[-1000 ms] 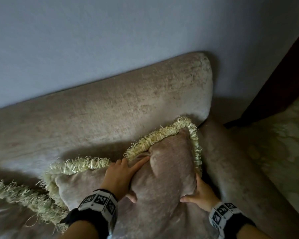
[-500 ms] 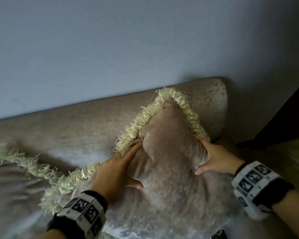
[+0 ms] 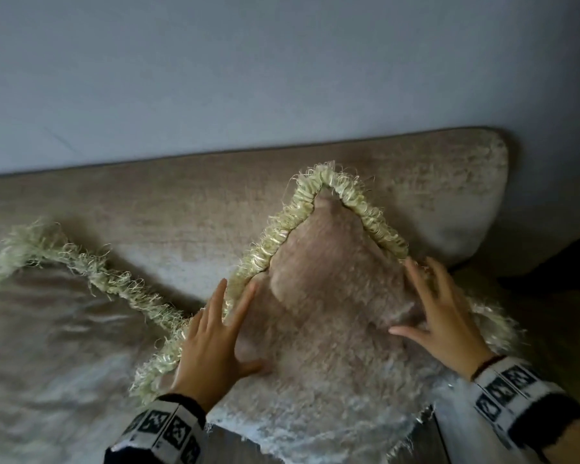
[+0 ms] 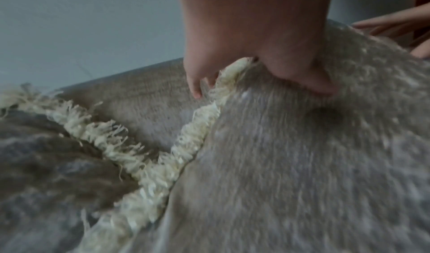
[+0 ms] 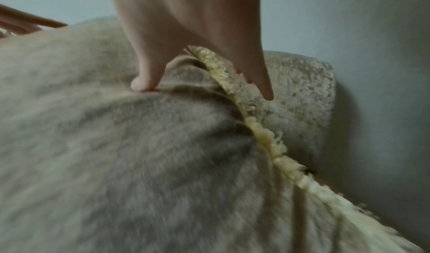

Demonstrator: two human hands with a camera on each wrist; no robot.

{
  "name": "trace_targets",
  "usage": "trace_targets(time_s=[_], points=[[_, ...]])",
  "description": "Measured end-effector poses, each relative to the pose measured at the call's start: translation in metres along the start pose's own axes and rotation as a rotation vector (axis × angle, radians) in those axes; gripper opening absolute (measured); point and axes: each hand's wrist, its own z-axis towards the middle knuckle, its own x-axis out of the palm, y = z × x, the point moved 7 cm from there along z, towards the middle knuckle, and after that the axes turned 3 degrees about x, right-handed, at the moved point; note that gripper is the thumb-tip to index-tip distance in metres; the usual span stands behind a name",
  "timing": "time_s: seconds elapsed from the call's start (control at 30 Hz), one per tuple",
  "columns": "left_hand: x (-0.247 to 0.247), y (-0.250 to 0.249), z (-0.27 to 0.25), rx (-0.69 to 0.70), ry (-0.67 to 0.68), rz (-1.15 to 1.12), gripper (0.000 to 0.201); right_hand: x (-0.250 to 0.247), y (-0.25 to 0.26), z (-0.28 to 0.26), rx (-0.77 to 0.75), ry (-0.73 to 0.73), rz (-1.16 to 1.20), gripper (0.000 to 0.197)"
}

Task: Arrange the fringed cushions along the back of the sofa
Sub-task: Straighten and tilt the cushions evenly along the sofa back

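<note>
A beige fringed cushion (image 3: 332, 296) stands on one corner against the sofa back (image 3: 181, 202), its pale fringe peaking at the top. My left hand (image 3: 215, 339) lies flat on its left edge, fingers straight and spread across the fringe. My right hand (image 3: 446, 316) rests on its right edge with straight fingers, blurred. In the left wrist view the thumb (image 4: 302, 84) presses the cushion (image 4: 302, 165) face, and the fingers reach past the fringe. In the right wrist view the thumb (image 5: 144, 84) touches the cushion (image 5: 116, 146).
A second fringed cushion (image 3: 47, 313) leans on the sofa back at the left, its fringe meeting the first one's. A grey wall (image 3: 282, 78) rises behind the sofa. Dark furniture (image 3: 570, 256) stands at the right, past the sofa's end.
The cushion has come up from the seat and now leans on the sofa back. Both hands have loosened their grip and their fingers have straightened.
</note>
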Motion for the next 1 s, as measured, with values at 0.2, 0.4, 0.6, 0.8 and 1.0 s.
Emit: trace_targets(time_s=[0.2, 0.4, 0.6, 0.8, 1.0], points=[[0.043, -0.010, -0.001, -0.030, -0.045, -0.029, 0.132, 0.025, -0.001, -0.001, -0.142, 0.188, -0.099, 0.127], [0.064, -0.012, 0.016, -0.088, -0.013, 0.080, 0.145, 0.058, 0.011, 0.021, -0.051, 0.205, -0.230, 0.138], [0.057, -0.005, 0.008, -0.088, -0.023, -0.020, 0.136, 0.035, 0.016, 0.003, -0.085, 0.184, -0.142, 0.135], [0.043, 0.005, 0.003, -0.066, 0.061, -0.146, 0.124, 0.020, 0.032, 0.015, -0.123, 0.193, -0.047, 0.133], [0.045, -0.001, -0.001, -0.165, 0.048, -0.124, 0.116, 0.030, 0.034, 0.021, -0.060, 0.208, -0.153, 0.129]])
